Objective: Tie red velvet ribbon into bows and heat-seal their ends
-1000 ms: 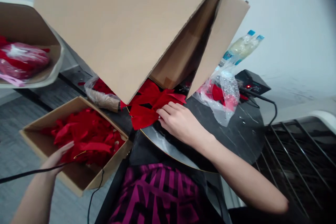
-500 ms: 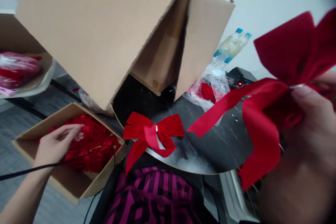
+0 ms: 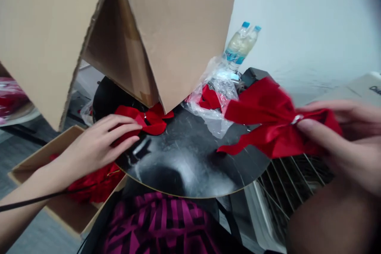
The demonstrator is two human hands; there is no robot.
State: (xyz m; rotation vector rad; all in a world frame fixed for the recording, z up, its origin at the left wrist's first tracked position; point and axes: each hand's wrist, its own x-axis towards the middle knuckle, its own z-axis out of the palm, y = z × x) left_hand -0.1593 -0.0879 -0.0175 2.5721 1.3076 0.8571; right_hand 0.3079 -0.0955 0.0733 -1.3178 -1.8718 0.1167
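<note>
My right hand [image 3: 342, 135] pinches a red velvet bow [image 3: 264, 115] at its silvery centre tie, holding it above the right side of the round black table. Its loops and tails point left. A second red bow [image 3: 154, 123] lies on the table's left part, beside the cardboard box. My left hand [image 3: 110, 137] is at that bow's left side, fingers curved over its loop and tail with the thumb below; the exact grip is partly hidden. Beneath my left forearm, a low open carton [image 3: 68, 222] holds a heap of red bows [image 3: 95, 186].
A large open cardboard box [image 3: 181, 35] stands over the back of the black marbled table [image 3: 184, 166]. Behind are a clear plastic bag [image 3: 220, 103] with red pieces and two bottles [image 3: 241, 43]. A wire rack [image 3: 285, 182] is at the lower right.
My left hand has come up from the low carton to the bow on the table, which now lies farther back. The bow in my right hand has turned and moved left and lower.
</note>
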